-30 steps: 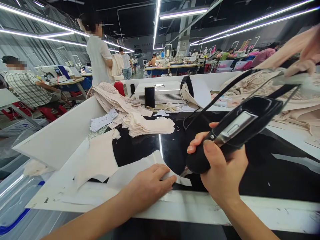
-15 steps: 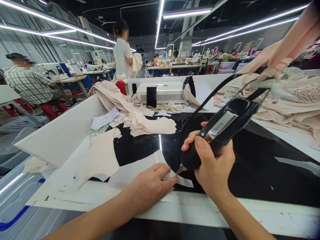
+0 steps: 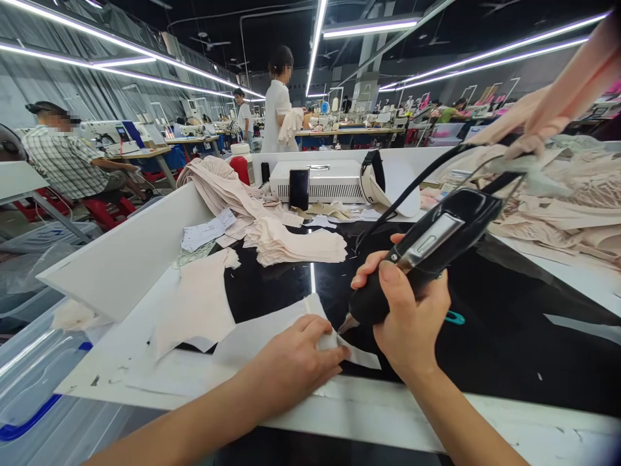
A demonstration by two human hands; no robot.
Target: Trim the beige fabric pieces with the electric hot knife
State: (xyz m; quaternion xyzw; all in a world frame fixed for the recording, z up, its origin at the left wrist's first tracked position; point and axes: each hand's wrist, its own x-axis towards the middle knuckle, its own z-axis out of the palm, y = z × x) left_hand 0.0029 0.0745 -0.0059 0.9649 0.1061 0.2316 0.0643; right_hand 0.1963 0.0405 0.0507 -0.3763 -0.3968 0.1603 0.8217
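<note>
Lower centre, one left hand (image 3: 291, 362) presses flat, grip open, on one pale thin fabric piece (image 3: 262, 333) on the glossy black tabletop (image 3: 509, 336). Right of it, one right hand (image 3: 410, 320) grips one black corded cutting tool (image 3: 422, 255), tip on the fabric.

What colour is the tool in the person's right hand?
Black, with a silver metal strip on the handheld cutting tool, gripped by the right hand; head view.

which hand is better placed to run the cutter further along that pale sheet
Right. The right hand already grips the black corded cutter, its tip at the sheet's edge. The left hand lies flat on the pale sheet, pinning it.
</note>
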